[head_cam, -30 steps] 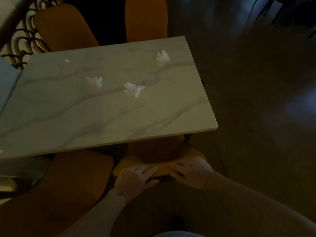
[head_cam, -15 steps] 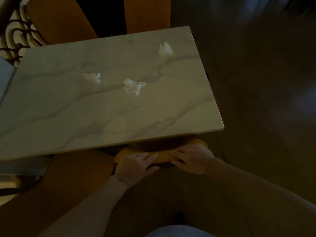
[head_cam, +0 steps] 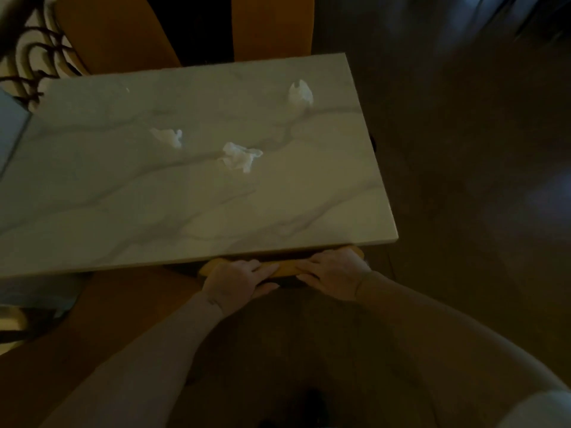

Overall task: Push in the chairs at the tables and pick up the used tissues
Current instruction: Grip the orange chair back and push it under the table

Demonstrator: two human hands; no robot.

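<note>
Since a second ago the chair has slid well under the table; only the top rim of its orange back now shows, just beside the near edge close to the near right corner. Both hands have followed it in. The left hand lies on the rim's left part with fingers stretched along it and the thumb below, pressing rather than clasping. The right hand lies on the rim's right part, its fingers laid flat along the top; whether the thumb hooks under I cannot tell.

Three crumpled tissues sit on the marble top, unmoved: the left tissue near the middle, the middle tissue just right of it, and the far tissue near the far right corner.

Two more chairs stand at the far edge, and another chair stands out at the near left.
</note>
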